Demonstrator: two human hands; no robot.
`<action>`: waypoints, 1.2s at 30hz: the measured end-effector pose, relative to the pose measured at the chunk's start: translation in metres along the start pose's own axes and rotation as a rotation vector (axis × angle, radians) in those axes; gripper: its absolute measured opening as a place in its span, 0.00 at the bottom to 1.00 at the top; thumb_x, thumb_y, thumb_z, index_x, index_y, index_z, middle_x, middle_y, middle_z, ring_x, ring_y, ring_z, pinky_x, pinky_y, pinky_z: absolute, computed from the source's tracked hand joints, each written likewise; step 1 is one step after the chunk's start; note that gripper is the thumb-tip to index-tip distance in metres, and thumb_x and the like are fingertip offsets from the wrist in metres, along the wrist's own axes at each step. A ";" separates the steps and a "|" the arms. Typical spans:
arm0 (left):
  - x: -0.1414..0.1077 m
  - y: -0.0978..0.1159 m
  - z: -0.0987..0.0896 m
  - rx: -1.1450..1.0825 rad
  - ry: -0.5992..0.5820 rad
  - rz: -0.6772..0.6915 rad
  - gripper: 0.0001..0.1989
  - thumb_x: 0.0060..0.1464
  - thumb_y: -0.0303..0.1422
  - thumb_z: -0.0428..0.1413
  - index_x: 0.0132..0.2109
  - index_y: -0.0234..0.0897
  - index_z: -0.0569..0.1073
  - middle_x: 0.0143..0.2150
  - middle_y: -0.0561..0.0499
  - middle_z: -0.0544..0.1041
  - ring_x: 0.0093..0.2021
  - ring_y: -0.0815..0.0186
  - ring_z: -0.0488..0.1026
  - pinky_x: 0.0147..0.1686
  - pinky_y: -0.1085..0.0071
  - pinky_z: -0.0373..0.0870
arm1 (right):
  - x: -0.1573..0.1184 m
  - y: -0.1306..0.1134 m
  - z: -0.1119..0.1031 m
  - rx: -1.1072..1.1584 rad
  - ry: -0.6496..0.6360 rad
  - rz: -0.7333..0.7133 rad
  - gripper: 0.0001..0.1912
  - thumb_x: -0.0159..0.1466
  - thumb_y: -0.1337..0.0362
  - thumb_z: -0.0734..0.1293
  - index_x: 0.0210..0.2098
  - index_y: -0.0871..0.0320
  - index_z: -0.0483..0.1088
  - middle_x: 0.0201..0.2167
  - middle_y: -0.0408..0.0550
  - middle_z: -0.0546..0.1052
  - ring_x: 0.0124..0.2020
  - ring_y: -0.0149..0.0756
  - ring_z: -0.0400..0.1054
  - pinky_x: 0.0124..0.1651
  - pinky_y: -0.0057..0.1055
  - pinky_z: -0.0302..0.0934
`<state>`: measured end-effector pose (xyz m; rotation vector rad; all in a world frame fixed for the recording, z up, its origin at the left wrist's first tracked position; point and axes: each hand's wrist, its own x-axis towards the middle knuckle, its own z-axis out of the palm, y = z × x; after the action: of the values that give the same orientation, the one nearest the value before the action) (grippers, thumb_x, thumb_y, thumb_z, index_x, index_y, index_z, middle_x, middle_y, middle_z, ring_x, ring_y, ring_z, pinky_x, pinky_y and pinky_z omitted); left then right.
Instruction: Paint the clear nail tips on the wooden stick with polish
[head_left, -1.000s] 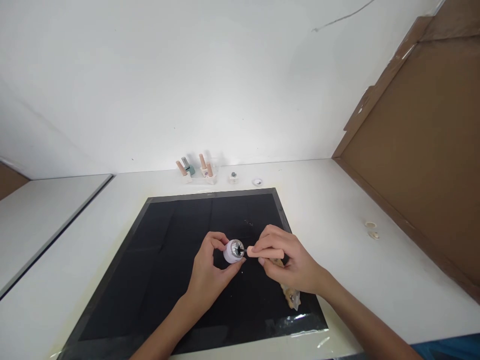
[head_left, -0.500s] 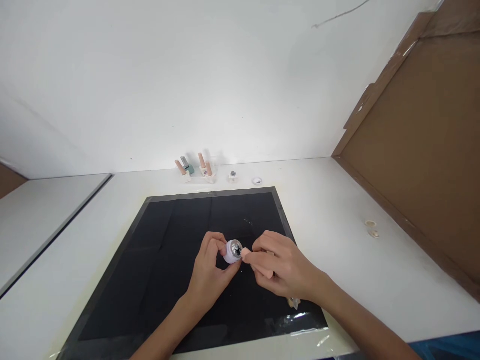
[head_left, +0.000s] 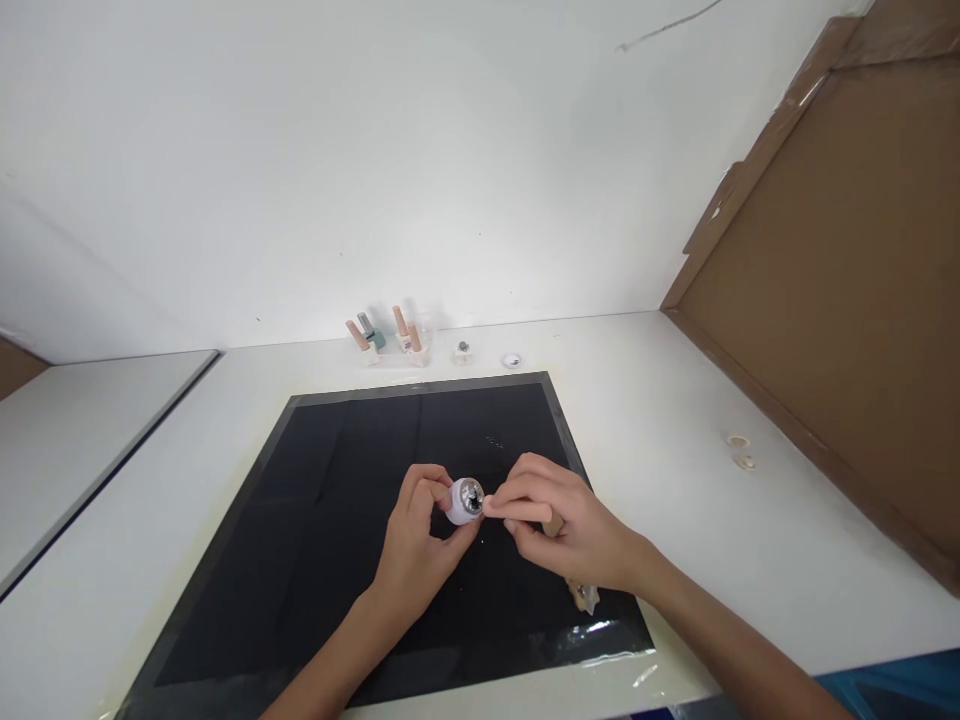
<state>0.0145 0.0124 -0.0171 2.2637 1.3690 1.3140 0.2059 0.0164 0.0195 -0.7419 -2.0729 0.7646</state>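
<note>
Between its thumb and fingers, my left hand [head_left: 420, 535] grips a small pale lilac round container [head_left: 460, 503] with a shiny silver, dark-centred face turned to the right. My right hand [head_left: 562, 520] is closed around a peach-coloured stick-like handle [head_left: 529, 511], whose left end is at the right edge of the container. Whether the two touch is too small to tell. Both hands are over the black mat [head_left: 360, 580]. A small tan and clear crumpled item [head_left: 583, 597] lies on the mat below my right hand.
Along the wall stand several small bottles [head_left: 405, 335] with peach or grey caps, a small jar [head_left: 463, 351] and a small white dish [head_left: 511, 361]. Two small pale discs [head_left: 739, 441] lie on the right of the white table [head_left: 645, 400], near a brown cardboard panel [head_left: 825, 300].
The peach handle has swung from a slant to nearly level in my right hand, whose fingers have shifted. More of the crumpled item shows. My left hand has hardly moved.
</note>
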 end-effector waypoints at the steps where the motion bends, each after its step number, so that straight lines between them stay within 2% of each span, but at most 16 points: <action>1: 0.000 -0.001 0.000 -0.006 0.002 -0.021 0.17 0.47 0.24 0.59 0.30 0.41 0.56 0.34 0.54 0.64 0.33 0.69 0.67 0.31 0.73 0.64 | 0.000 -0.001 -0.002 0.065 0.028 0.027 0.17 0.57 0.78 0.61 0.41 0.56 0.70 0.33 0.46 0.71 0.34 0.34 0.65 0.34 0.30 0.61; 5: -0.001 -0.003 0.001 -0.075 0.002 -0.155 0.17 0.45 0.27 0.61 0.30 0.41 0.56 0.35 0.53 0.67 0.34 0.67 0.69 0.33 0.71 0.66 | 0.000 -0.001 -0.009 0.253 0.145 0.127 0.15 0.59 0.77 0.62 0.39 0.53 0.72 0.31 0.44 0.69 0.31 0.31 0.64 0.32 0.29 0.59; 9: -0.001 -0.006 0.002 -0.242 -0.044 -0.296 0.15 0.45 0.28 0.61 0.32 0.41 0.59 0.39 0.51 0.71 0.39 0.64 0.72 0.39 0.66 0.69 | -0.001 0.003 -0.014 0.461 0.240 0.271 0.07 0.61 0.69 0.64 0.36 0.52 0.73 0.32 0.44 0.70 0.31 0.31 0.64 0.31 0.28 0.58; 14: 0.002 -0.010 0.004 -0.391 -0.194 -0.480 0.15 0.45 0.29 0.60 0.42 0.40 0.67 0.44 0.49 0.75 0.45 0.61 0.73 0.48 0.61 0.69 | -0.002 0.008 -0.017 0.693 0.310 0.370 0.04 0.60 0.62 0.68 0.34 0.53 0.74 0.28 0.42 0.69 0.25 0.29 0.61 0.28 0.28 0.57; 18: 0.003 -0.014 0.007 -0.355 -0.323 -0.515 0.14 0.46 0.29 0.59 0.42 0.40 0.70 0.45 0.49 0.77 0.46 0.60 0.73 0.50 0.59 0.68 | 0.000 0.006 -0.020 0.748 0.363 0.391 0.06 0.58 0.58 0.70 0.33 0.53 0.74 0.28 0.42 0.70 0.24 0.28 0.61 0.29 0.28 0.58; 21: 0.002 -0.018 0.009 -0.200 -0.352 -0.451 0.15 0.44 0.30 0.60 0.42 0.42 0.72 0.47 0.48 0.76 0.49 0.56 0.71 0.50 0.56 0.66 | 0.000 0.006 -0.026 0.683 0.388 0.368 0.06 0.58 0.58 0.69 0.32 0.53 0.74 0.30 0.43 0.71 0.24 0.28 0.61 0.29 0.29 0.58; 27: 0.002 -0.028 0.004 -0.008 -0.330 -0.278 0.13 0.45 0.32 0.61 0.41 0.44 0.74 0.53 0.46 0.71 0.56 0.50 0.61 0.53 0.47 0.59 | -0.005 0.004 -0.042 0.368 0.450 0.247 0.09 0.61 0.59 0.67 0.26 0.54 0.73 0.30 0.44 0.74 0.31 0.33 0.67 0.32 0.30 0.61; 32: 0.004 -0.038 -0.004 0.031 -0.397 -0.278 0.13 0.44 0.31 0.61 0.41 0.44 0.75 0.52 0.45 0.71 0.56 0.47 0.61 0.53 0.44 0.60 | -0.025 -0.002 -0.046 0.155 0.343 0.351 0.13 0.63 0.60 0.65 0.23 0.55 0.71 0.24 0.45 0.76 0.26 0.35 0.67 0.31 0.33 0.61; 36: 0.005 -0.039 -0.011 0.014 -0.440 -0.267 0.19 0.43 0.30 0.60 0.46 0.43 0.73 0.52 0.45 0.72 0.55 0.50 0.63 0.53 0.47 0.61 | -0.049 0.001 -0.037 -0.016 0.397 0.471 0.15 0.62 0.60 0.65 0.19 0.56 0.69 0.21 0.45 0.77 0.25 0.35 0.66 0.30 0.33 0.59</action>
<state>-0.0171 0.0357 -0.0296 2.1137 1.4456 0.6734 0.2622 -0.0079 0.0146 -1.3032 -1.5644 0.7747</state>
